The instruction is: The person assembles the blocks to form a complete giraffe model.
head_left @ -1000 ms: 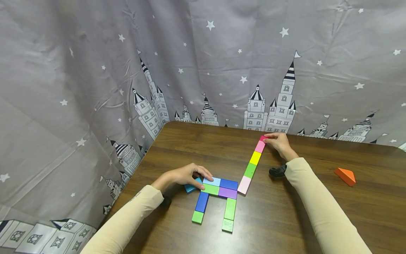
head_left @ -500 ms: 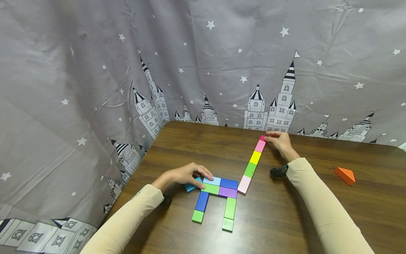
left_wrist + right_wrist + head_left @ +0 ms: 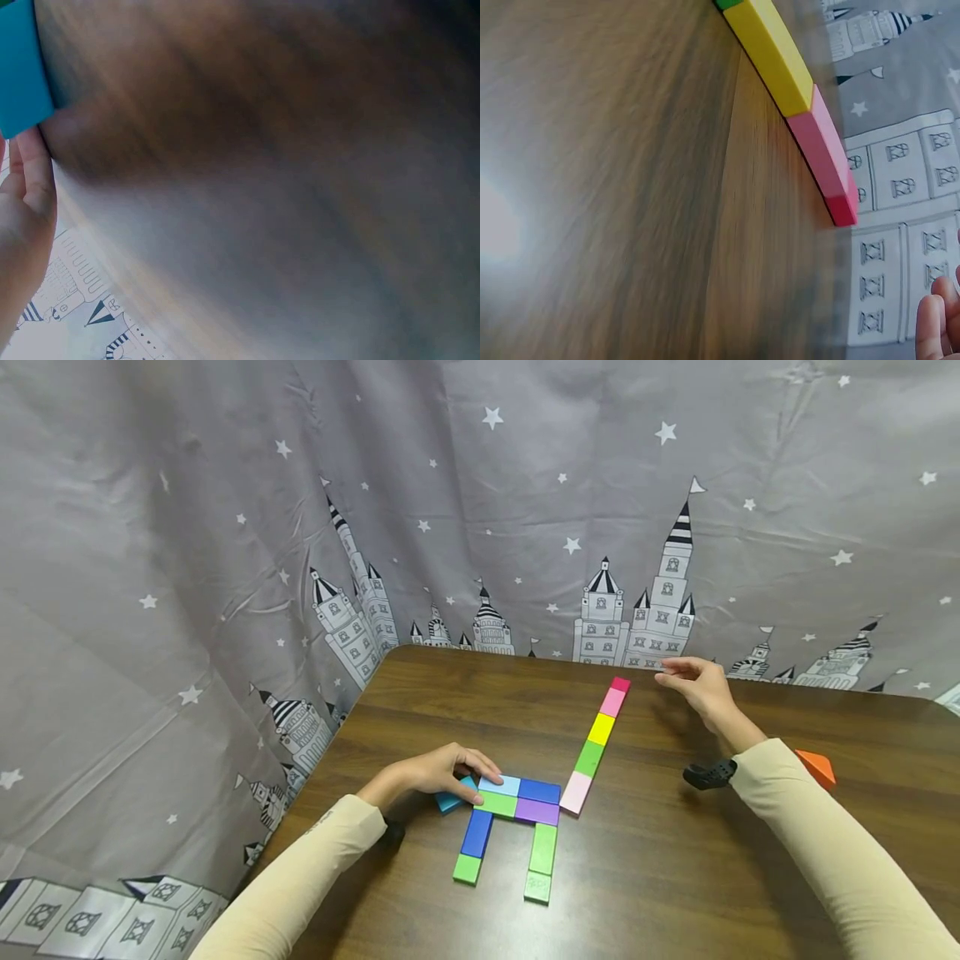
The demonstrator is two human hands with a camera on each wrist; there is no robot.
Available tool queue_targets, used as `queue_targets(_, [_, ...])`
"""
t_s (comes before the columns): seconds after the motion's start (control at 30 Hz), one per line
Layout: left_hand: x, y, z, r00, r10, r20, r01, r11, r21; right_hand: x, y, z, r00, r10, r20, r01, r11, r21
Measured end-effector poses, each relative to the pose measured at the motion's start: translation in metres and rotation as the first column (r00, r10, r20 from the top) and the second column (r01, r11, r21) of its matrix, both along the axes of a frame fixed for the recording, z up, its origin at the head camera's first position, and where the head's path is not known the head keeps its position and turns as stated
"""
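Observation:
In the head view my left hand point(image 3: 442, 771) rests its fingertips at a light blue block point(image 3: 498, 786) and its thumb at a green block point(image 3: 497, 804). A teal block point(image 3: 22, 67) lies tilted under that hand, partly hidden in the head view. Against the first pair sit a blue block point(image 3: 538, 791) and a purple block point(image 3: 537, 811). A slanted row runs from a pale pink block point(image 3: 576, 793) through green and a yellow block point(image 3: 772, 56) to a pink block point(image 3: 821, 142) and a small red block point(image 3: 843, 202). Right of its far end, my right hand point(image 3: 703, 687) holds nothing.
Two short legs of blocks, a blue-and-green one point(image 3: 476, 833) and an all-green one point(image 3: 543, 847), extend toward the near side. An orange wedge block point(image 3: 819, 768) lies at the right, partly behind the right sleeve. A grey castle-print curtain point(image 3: 525, 527) hangs behind the wooden table point(image 3: 645, 877).
My right hand has let go of the small red block and moved right, away from the row. The left hand stays at the light blue and green blocks.

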State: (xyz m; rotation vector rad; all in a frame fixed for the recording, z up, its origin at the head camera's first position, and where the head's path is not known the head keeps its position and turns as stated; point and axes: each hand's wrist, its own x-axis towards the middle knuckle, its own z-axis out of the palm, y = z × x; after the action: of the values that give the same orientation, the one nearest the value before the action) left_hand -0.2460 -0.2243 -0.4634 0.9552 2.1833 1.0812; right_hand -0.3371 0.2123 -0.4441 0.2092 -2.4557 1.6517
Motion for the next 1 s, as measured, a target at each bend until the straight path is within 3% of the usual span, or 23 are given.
queue_targets(0.3, [0.0, 0.001, 0.0, 1.0, 0.0, 0.011, 0.0, 1.0, 0.004, 0.034, 0.048, 0.014, 0.999, 0.001, -0.048, 0.0, 1.0, 0.014])
queue_targets(0.53, [-0.001, 0.0, -0.001, 1.0, 0.004, 0.0, -0.004, 1.0, 0.007, 0.059, 0.082, 0.02, 1.0, -0.022, -0.022, 0.022, 1.0, 0.0])
queue_targets(0.77, [0.0, 0.0, -0.003, 1.0, -0.003, -0.006, 0.003, 1.0, 0.012, 0.081, 0.112, 0.018, 0.997, -0.061, 0.039, 0.062, 0.998, -0.014])
queue_targets(1.0, [-0.001, -0.001, -0.004, 1.0, -0.003, -0.004, 0.003, 1.0, 0.009, 0.099, 0.135, 0.01, 0.995, -0.092, 0.045, 0.093, 0.996, -0.018])
